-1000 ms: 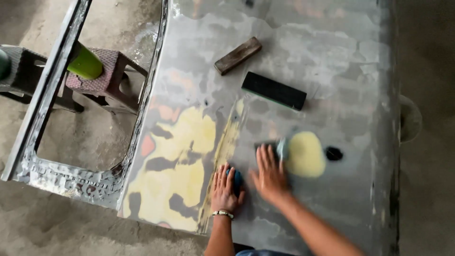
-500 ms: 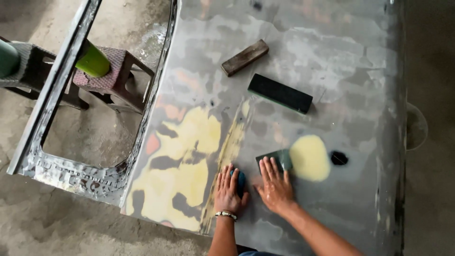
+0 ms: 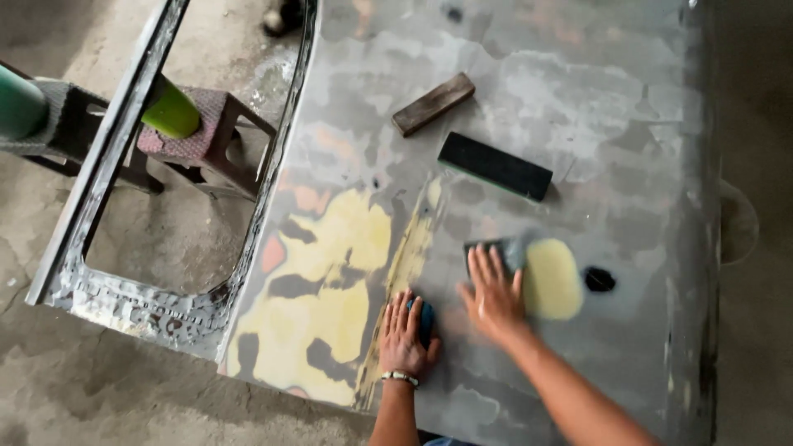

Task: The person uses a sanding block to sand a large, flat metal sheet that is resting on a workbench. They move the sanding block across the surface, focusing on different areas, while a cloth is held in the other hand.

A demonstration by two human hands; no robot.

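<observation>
**Operator:** Where the view begins at the left, I see a window opening in a stripped car door panel point(image 3: 578, 107) lying flat, with a small stool point(image 3: 206, 136) and a green cylinder point(image 3: 169, 111) showing through the opening. Yellow filler patches point(image 3: 330, 272) cover the panel's lower left part.

**Listener:** Where are the hands?

**Operator:** Both are low in the middle. The left hand point(image 3: 402, 334) lies palm down with fingers spread, resting on a small blue pad point(image 3: 424, 318) that peeks out just beside its fingers. A bracelet point(image 3: 400, 377) circles that wrist. Whether it pinches the pad or only presses on it, I cannot tell.

**Listener:** And the right hand?

**Operator:** The right hand point(image 3: 494, 297) sits just to the right, blurred, fingers flat and open over a dark sanding block point(image 3: 496, 248). It presses on the block rather than closing round it. The block lies under and just ahead of the fingertips, its long axis running left to right.

**Listener:** What lies beyond it?

**Operator:** Touching the block's right edge is an oval yellow filler spot point(image 3: 552, 279), then a small dark mark point(image 3: 600, 279). Farther up the panel lie a long black block point(image 3: 494, 166) and a wooden block point(image 3: 433, 104), both well apart from the hands. The right hand is the nearer to the oval spot.
</observation>
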